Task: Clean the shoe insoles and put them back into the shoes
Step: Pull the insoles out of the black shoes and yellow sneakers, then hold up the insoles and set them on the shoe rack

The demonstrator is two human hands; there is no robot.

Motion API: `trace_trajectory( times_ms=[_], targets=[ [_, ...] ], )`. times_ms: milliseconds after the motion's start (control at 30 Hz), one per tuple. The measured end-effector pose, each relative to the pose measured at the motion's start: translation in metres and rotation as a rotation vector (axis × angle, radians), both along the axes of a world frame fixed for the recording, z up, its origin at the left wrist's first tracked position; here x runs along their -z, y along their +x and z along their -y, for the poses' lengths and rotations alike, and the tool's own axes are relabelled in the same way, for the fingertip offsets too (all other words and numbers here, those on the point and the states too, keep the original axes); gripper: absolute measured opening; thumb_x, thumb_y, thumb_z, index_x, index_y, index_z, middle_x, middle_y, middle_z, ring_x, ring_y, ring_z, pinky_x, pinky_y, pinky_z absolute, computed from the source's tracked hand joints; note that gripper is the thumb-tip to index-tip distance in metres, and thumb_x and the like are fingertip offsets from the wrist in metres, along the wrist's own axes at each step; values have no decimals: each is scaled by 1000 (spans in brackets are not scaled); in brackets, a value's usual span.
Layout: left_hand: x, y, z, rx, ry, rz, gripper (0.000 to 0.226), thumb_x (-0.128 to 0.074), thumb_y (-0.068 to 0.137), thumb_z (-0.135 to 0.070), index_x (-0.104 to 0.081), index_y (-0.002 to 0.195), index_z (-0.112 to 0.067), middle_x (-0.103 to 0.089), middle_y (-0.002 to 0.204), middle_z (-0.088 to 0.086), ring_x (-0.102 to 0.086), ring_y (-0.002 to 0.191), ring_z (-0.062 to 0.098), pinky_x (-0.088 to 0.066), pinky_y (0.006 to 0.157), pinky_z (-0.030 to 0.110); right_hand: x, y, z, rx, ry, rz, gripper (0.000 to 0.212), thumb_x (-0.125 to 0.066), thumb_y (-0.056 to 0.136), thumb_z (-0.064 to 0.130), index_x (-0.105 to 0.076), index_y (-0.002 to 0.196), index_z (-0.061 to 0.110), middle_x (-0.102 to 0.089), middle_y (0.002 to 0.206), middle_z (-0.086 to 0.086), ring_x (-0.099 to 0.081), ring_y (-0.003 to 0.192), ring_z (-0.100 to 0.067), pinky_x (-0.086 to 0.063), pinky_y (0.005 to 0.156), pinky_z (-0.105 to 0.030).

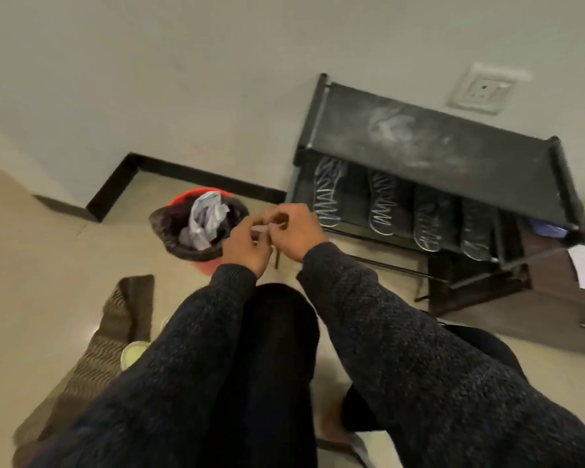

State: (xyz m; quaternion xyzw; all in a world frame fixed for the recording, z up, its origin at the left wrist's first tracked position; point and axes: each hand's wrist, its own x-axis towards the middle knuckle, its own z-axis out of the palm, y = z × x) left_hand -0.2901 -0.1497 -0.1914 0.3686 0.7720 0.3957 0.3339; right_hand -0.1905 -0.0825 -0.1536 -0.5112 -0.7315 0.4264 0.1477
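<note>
My left hand (247, 243) and my right hand (296, 231) meet in mid-air in front of me, fingers curled. Together they pinch a small pale item (261, 230), too blurred to identify. They hover just right of a red bin (203, 263). Several black shoes with pale markings, among them the leftmost shoe (328, 194) and the rightmost shoe (475, 228), stand in a row on the lower shelf of a black shoe rack (436, 143) to the right of my hands. No insole is visible.
The bin has a black liner and holds crumpled paper (206, 214). A striped brown mat (115, 319) lies on the floor at left with a pale green object (132, 352) beside it. A dark wooden cabinet (554, 298) stands right of the rack.
</note>
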Motion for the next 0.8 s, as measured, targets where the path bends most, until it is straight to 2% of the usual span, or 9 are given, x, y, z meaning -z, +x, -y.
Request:
trace_trajectory(
  times_ms=[33,100,167,267,333,400,533,667,800],
  targets=[
    [-1,16,-19,23,-52,88,26,-52,98,-15,-64,121,-18,-72,95,7,-71,81,23,-60,80,43,6,21,-12,81,-43,-59,12,-65,86,7,-72,82,16,-72,85,0,-66,77,-13,-55,70,-22],
    [6,46,-49,36,-163,278,24,-51,101,-13,-62,123,-12,-70,89,11,-67,69,21,-58,66,37,26,58,-33,232,-166,-145,14,-67,87,7,-71,78,18,-73,81,-4,-69,76,-19,-57,66,-31],
    [17,76,-71,55,-244,402,22,-54,103,-17,-60,123,-8,-68,84,11,-64,67,21,-53,60,31,50,95,-49,398,-321,-224,15,-65,89,5,-69,80,16,-72,82,-8,-69,74,-23,-57,60,-31],
    [32,107,-91,24,-316,510,11,-55,102,-16,-62,105,-8,-65,80,11,-62,68,22,-53,65,33,78,148,-61,702,-512,-334,12,-61,91,1,-67,95,10,-69,88,-14,-66,69,-22,-56,60,-32],
    [45,126,-106,-6,-355,603,9,-57,102,-17,-61,105,-10,-68,89,13,-66,78,24,-57,79,38,96,184,-72,879,-577,-409,16,-62,91,0,-64,105,8,-71,89,-15,-67,69,-23,-57,62,-34],
    [56,145,-118,19,-368,696,13,-60,101,-23,-60,109,-13,-71,101,13,-69,94,26,-57,93,42,117,218,-82,1014,-580,-472,19,-61,94,4,-62,113,8,-73,90,-15,-70,71,-25,-58,61,-34],
    [68,176,-143,77,-362,795,23,-61,100,-35,-60,114,-17,-69,113,11,-69,104,25,-55,96,42,128,263,-92,1241,-578,-627,20,-53,98,8,-58,117,4,-67,91,-15,-66,78,-27,-59,77,-41],
    [64,202,-154,84,-447,900,34,-62,98,-39,-59,122,-15,-70,115,11,-70,103,25,-57,88,38,105,281,-107,1415,-545,-763,12,-62,93,19,-61,102,11,-59,80,-8,-60,70,-19,-58,75,-40],
    [61,234,-168,238,-483,910,37,-65,96,-45,-62,123,-21,-71,116,6,-70,105,23,-52,102,44,90,297,-132,1547,-446,-848,29,-74,87,35,-50,82,19,-66,103,-14,-66,96,-23,-58,87,-44]
  ],
)
